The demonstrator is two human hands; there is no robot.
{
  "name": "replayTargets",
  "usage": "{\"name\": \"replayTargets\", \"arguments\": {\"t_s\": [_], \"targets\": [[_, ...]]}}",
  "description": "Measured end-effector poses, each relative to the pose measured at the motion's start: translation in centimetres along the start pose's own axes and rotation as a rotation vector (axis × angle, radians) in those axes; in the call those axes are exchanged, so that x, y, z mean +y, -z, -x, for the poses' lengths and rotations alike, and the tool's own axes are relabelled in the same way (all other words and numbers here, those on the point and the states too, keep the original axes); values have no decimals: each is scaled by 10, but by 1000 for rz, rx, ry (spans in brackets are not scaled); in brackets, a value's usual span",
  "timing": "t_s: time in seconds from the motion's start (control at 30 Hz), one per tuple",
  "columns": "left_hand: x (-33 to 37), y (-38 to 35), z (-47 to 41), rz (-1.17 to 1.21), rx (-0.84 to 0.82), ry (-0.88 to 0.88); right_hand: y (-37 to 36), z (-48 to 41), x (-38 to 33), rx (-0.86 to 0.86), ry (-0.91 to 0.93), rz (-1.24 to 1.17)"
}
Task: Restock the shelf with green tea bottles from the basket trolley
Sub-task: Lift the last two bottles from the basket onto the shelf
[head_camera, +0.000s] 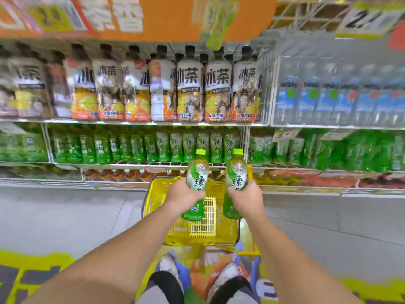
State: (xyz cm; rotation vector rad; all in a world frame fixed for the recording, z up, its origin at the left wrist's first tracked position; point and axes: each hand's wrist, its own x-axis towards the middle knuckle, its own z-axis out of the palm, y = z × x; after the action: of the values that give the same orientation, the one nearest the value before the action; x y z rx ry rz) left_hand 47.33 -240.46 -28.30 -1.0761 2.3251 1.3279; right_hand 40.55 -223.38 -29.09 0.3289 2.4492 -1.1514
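My left hand (183,195) grips a green tea bottle (196,172) with a lime cap, held upright over the yellow basket trolley (157,194). A second green tea bottle (235,172) stands upright in my right hand (245,197), just right of the first. Both bottles hang in front of the middle shelf row of green tea bottles (190,145), below its level. The inside of the basket looks bare where I can see its mesh floor.
Above the green tea row stands a shelf of iced tea bottles (190,88); water bottles (328,99) fill the upper right. More green bottles (350,150) sit to the right. A low shelf of brown drinks (118,174) runs behind the basket. My feet stand by its near edge.
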Motion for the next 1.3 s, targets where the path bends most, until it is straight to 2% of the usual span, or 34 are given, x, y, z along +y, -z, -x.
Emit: {"name": "replayTargets", "arguments": {"t_s": [0.33, 0.7, 0.97, 1.3], "targets": [[15, 63, 50, -6, 139, -28, 30, 43, -58, -78, 140, 107], [-3, 111, 65, 30, 213, 36, 0, 61, -99, -185, 246, 170], [-27, 153, 22, 71, 145, 7, -63, 74, -127, -181, 205, 138], [-88, 214, -57, -124, -30, -75, -171, 76, -161, -93, 66, 32]]}}
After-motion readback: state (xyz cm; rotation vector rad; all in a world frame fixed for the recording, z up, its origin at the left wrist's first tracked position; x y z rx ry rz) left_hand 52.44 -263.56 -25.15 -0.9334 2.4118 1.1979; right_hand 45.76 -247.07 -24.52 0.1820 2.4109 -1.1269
